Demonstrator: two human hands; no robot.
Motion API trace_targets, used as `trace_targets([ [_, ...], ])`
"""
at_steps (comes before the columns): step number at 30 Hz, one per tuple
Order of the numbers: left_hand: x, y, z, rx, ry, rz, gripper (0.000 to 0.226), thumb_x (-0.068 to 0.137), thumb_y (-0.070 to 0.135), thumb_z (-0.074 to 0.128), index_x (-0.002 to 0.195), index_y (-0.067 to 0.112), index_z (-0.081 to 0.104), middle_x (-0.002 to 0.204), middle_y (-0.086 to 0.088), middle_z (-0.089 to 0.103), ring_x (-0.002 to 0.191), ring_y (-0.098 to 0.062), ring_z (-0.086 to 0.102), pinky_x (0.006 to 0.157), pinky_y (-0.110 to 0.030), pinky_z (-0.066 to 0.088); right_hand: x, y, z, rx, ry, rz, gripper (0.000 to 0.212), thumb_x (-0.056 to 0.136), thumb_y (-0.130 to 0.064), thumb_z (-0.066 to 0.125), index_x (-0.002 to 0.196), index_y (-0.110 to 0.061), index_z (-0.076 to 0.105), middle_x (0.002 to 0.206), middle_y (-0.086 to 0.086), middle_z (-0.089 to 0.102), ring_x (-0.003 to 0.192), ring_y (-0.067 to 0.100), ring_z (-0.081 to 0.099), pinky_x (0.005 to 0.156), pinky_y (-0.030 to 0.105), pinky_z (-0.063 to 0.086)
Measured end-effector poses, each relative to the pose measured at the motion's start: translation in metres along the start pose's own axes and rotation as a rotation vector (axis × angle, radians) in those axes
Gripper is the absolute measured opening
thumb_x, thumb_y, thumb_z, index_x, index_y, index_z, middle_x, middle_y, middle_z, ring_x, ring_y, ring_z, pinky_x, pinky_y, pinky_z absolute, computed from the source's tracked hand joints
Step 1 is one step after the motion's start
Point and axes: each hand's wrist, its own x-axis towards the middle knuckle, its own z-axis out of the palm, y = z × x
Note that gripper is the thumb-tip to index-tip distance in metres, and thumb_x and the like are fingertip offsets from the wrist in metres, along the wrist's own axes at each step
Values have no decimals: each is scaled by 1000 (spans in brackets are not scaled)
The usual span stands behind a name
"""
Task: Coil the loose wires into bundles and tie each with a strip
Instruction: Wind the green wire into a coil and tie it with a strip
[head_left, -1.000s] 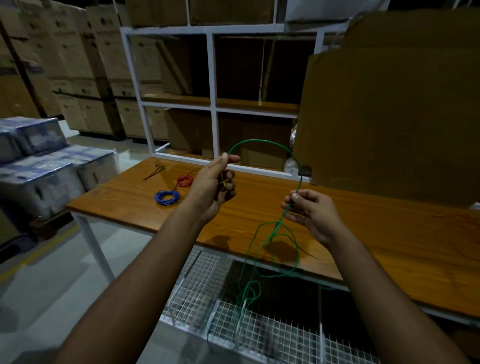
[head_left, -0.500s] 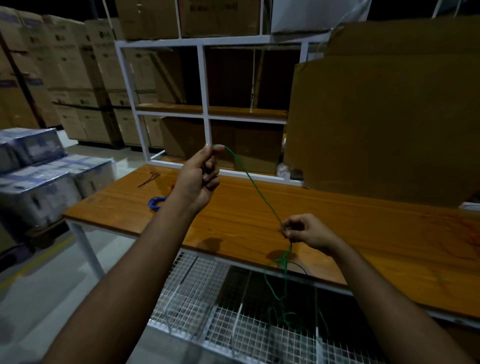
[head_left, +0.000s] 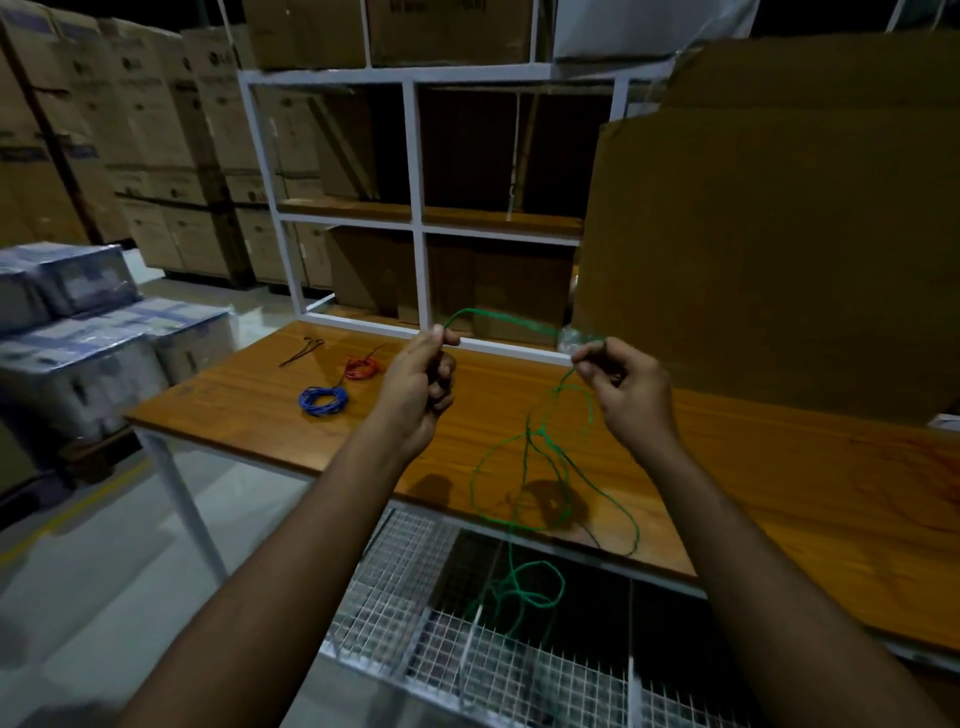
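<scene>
left hand (head_left: 415, 389) pinches green wire (head_left: 524, 467) | right hand (head_left: 626, 395) pinches it | slack over wire-mesh shelf (head_left: 415, 597)

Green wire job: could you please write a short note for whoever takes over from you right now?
Left hand pinches one end of the green wire; right hand pinches it further along, a span arching between them.
The rest hangs in loose loops over the table edge.
Done: blue bundle and red bundle lie coiled on the table.
Left: coil the green wire and tie it with one of the dark strips.
</scene>
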Motion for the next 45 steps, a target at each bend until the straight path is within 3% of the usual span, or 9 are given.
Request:
trace_targets([
  [4,-1,-2,-2,41,-20,0,25,106,32,40,92,19,56,66,3,47,50,-8,33,51,-25,19,3,-8,-5,150,-273,96,19,101,-3,49,92,-16,58,98,12,72,86,24,73,70,40,61],
  [12,-11,-30,10,463,-135,-120,36,107,31,35,98,6,59,111,-3,72,102,-22,65,92,-41,45,9,-27,3,517,-159,179,17,97,7,51,90,-8,54,85,11,73,70,19,73,65,30,62],
  [17,-15,-36,11,164,-261,-261,34,106,30,36,78,16,49,88,-11,67,74,-19,59,72,-31,47,15,-24,0,574,6,222,15,98,7,51,93,-6,56,85,14,71,67,20,73,63,27,62],
  [25,-12,-20,5,29,-348,-341,39,94,43,47,77,12,63,88,-11,64,87,-22,63,91,-43,38,16,3,-12,701,128,461,16,93,2,60,87,-11,67,90,11,68,77,20,70,64,27,61],
  [29,-10,-13,-2,67,-355,-285,51,99,43,38,78,9,70,87,-13,65,91,-25,60,91,-43,35,14,20,-21,810,108,506,14,97,-1,56,92,-9,66,75,7,66,66,15,65,61,24,59],
  [33,-2,-12,-8,-96,-370,-250,14,96,17,54,89,10,64,87,-10,57,76,-19,58,78,-32,48,6,34,-26,828,-77,546,15,100,-6,50,98,-11,64,72,2,65,64,12,66,60,23,57],
  [39,11,-4,-9,-147,-199,-76,34,89,6,57,121,19,59,84,-5,63,66,-11,51,60,-18,45,-4,58,-29,204,-284,415,14,91,2,63,93,-8,72,79,9,69,70,19,65,58,24,55],
  [41,15,2,-13,-10,-168,8,34,89,4,60,120,18,59,82,-5,66,74,-18,51,66,-24,45,-6,67,-31,144,-204,425,15,95,-1,61,90,-11,71,82,10,68,69,20,65,56,26,54],
  [45,16,19,-20,477,-116,209,23,91,3,64,108,18,65,81,7,70,94,-19,67,85,-41,51,-6,87,-30,451,-16,862,20,102,-16,51,84,-13,59,77,7,54,66,19,54,51,26,49],
])
